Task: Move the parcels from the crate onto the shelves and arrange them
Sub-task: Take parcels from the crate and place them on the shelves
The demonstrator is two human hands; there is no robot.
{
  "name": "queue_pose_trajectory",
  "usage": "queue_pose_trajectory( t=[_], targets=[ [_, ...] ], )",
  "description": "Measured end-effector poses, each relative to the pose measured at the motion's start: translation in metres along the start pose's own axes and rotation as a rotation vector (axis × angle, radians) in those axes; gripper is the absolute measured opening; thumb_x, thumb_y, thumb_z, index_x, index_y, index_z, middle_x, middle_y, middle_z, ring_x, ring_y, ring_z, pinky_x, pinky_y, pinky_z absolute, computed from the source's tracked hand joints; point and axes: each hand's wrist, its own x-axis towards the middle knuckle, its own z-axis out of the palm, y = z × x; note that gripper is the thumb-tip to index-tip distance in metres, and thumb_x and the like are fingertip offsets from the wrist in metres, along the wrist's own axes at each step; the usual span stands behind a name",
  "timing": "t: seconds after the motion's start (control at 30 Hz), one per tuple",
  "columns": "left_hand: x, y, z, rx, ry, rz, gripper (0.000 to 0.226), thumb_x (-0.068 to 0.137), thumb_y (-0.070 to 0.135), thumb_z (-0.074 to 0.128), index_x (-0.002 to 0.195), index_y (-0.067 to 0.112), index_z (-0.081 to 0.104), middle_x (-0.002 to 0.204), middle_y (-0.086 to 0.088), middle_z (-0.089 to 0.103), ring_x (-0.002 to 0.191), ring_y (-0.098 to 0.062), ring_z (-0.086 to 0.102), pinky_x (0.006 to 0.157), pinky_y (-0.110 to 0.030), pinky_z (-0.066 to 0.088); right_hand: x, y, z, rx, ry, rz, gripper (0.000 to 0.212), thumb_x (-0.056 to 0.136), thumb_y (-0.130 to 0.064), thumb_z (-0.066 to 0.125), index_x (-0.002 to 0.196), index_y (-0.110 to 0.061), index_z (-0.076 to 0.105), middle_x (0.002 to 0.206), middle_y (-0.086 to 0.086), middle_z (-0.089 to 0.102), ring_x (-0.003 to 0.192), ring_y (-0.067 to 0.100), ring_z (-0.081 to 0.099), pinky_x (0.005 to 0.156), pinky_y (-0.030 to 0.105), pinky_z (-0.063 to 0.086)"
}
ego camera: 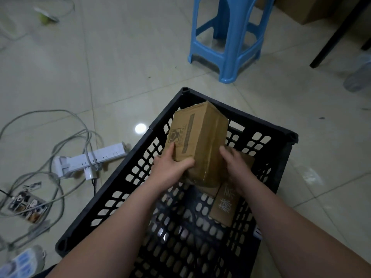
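The left hand (170, 165) and right hand (234, 167) are clasping 1 tilted parcel (198, 135) over the crate (267, 133). Their near-end grip is risking a slip onto the lower parcel (226, 207).

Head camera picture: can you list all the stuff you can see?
crate: 1, black, on the floor, middle
held parcel: 1, brown, in both hands over the crate
lettered parcel: 1, brown, lying inside the crate
stool: 1, blue, on the floor beyond the crate
power strip: 1, white, floor left of the crate
cables: several, grey, floor at left
left hand: 1, grips the held parcel's left side
right hand: 1, holds its right side
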Motion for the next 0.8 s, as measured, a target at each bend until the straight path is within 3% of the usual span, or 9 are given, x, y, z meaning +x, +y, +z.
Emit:
queue_pose_trajectory(
  t=[0.1, 0.17, 0.23, 0.33, 0.5, 0.57, 0.63, 0.7, 0.8],
  targets=[
    [-0.003, 0.002, -0.005, -0.287, -0.151, -0.020, 0.119, 0.042, 0.073, 0.075, 0.148, 0.039, 0.033, 0.138, 0.005, 0.052, 0.125, -0.022, 0.050, 0.110, -0.048, 0.037, -0.006, -0.003, -0.007, 0.207, -0.116, 0.004, 0.089, 0.071, -0.073, 0.064, 0.145, -0.030, 0.042, 0.140, 0.005, 0.054, 0.123, 0.029, 0.054, 0.106, 0.054, 0.042],
    [-0.011, 0.006, -0.006, -0.424, -0.224, -0.030, 0.085, 0.059, 0.064, 0.072, 0.134, 0.032, 0.051, 0.123, -0.001, 0.060, 0.116, -0.025, 0.055, 0.108, -0.049, 0.039, -0.013, -0.008, -0.010, 0.281, -0.185, 0.005, 0.083, 0.069, -0.074, 0.067, 0.137, -0.029, 0.051, 0.132, 0.006, 0.061, 0.118, 0.031, 0.059, 0.103, 0.053, 0.045],
    [-0.015, 0.007, -0.006, -0.528, -0.245, -0.057, 0.060, 0.060, 0.054, 0.068, 0.112, 0.026, 0.060, 0.106, -0.005, 0.061, 0.103, -0.025, 0.057, 0.098, -0.042, 0.045, -0.016, -0.010, -0.014, 0.347, -0.262, 0.005, 0.081, 0.065, -0.074, 0.065, 0.130, -0.025, 0.058, 0.124, 0.010, 0.067, 0.114, 0.033, 0.062, 0.101, 0.053, 0.047],
    [-0.016, 0.007, -0.007, -0.653, -0.281, -0.116, 0.062, 0.055, 0.052, 0.065, 0.106, 0.018, 0.058, 0.098, -0.008, 0.057, 0.094, -0.026, 0.055, 0.083, -0.037, 0.046, -0.018, -0.011, -0.017, 0.440, -0.328, 0.028, 0.070, 0.069, -0.075, 0.056, 0.117, -0.025, 0.068, 0.117, 0.012, 0.071, 0.114, 0.034, 0.063, 0.103, 0.054, 0.045],
    [-0.017, 0.007, -0.005, -0.642, -0.314, -0.159, 0.043, 0.073, 0.052, 0.058, 0.097, 0.016, 0.055, 0.088, -0.008, 0.053, 0.086, -0.024, 0.050, 0.076, -0.035, 0.043, -0.014, -0.002, -0.015, 0.465, -0.374, 0.092, 0.081, 0.074, -0.083, 0.052, 0.130, -0.024, 0.061, 0.126, 0.012, 0.067, 0.119, 0.034, 0.061, 0.106, 0.055, 0.043],
    [-0.018, 0.011, -0.003, -0.556, -0.256, -0.156, 0.037, 0.078, 0.052, 0.057, 0.092, 0.018, 0.057, 0.088, -0.004, 0.055, 0.085, -0.020, 0.049, 0.077, -0.034, 0.039, -0.014, -0.003, -0.011, 0.423, -0.342, 0.063, 0.085, 0.069, -0.081, 0.058, 0.136, -0.028, 0.055, 0.126, 0.009, 0.067, 0.115, 0.031, 0.063, 0.094, 0.050, 0.052],
    [-0.017, 0.016, -0.003, -0.508, -0.175, -0.105, 0.027, 0.081, 0.045, 0.060, 0.087, 0.019, 0.061, 0.087, -0.001, 0.058, 0.085, -0.018, 0.051, 0.082, -0.034, 0.038, -0.014, -0.004, -0.008, 0.400, -0.279, 0.053, 0.105, 0.055, -0.082, 0.070, 0.143, -0.031, 0.046, 0.127, 0.008, 0.066, 0.113, 0.030, 0.064, 0.083, 0.046, 0.056],
    [-0.014, 0.023, -0.004, -0.508, -0.100, 0.031, 0.009, 0.092, 0.026, 0.057, 0.093, 0.023, 0.065, 0.085, 0.003, 0.065, 0.084, -0.014, 0.058, 0.083, -0.031, 0.043, -0.011, -0.004, -0.006, 0.422, -0.232, 0.081, 0.121, 0.043, -0.082, 0.078, 0.146, -0.031, 0.040, 0.130, 0.008, 0.063, 0.114, 0.032, 0.063, 0.088, 0.050, 0.054],
    [-0.013, 0.036, -0.008, -0.353, -0.042, 0.191, 0.041, 0.086, 0.016, 0.061, 0.124, 0.030, 0.059, 0.105, 0.006, 0.070, 0.094, -0.011, 0.066, 0.084, -0.032, 0.054, -0.010, -0.005, -0.008, 0.470, -0.192, 0.044, 0.117, 0.044, -0.076, 0.084, 0.142, -0.027, 0.045, 0.121, 0.008, 0.069, 0.107, 0.032, 0.068, 0.090, 0.050, 0.054]
  ],
)
